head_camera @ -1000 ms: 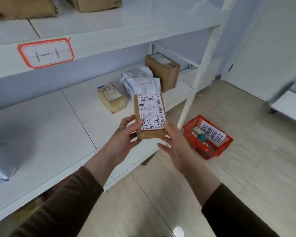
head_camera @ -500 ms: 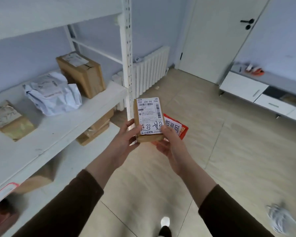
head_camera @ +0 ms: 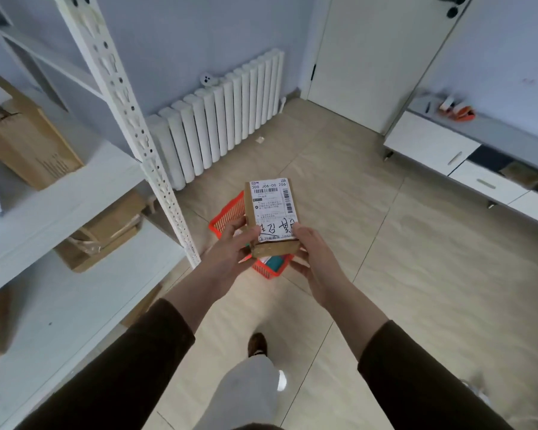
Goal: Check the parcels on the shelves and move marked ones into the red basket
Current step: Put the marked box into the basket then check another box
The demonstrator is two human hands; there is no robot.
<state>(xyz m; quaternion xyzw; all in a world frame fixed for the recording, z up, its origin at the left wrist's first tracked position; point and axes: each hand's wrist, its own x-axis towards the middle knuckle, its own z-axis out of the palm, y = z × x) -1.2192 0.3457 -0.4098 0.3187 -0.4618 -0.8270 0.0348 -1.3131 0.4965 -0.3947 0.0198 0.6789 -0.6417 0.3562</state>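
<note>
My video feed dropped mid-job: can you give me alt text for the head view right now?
Both hands, left hand and right hand, hold a small cardboard parcel with a shipping label and handwritten marks, in front of the red basket on the floor. A white shelf unit with more boxes stands on the left, a radiator behind.

Parcel label (head_camera: 272,206): "300 J06-00 206"
</note>
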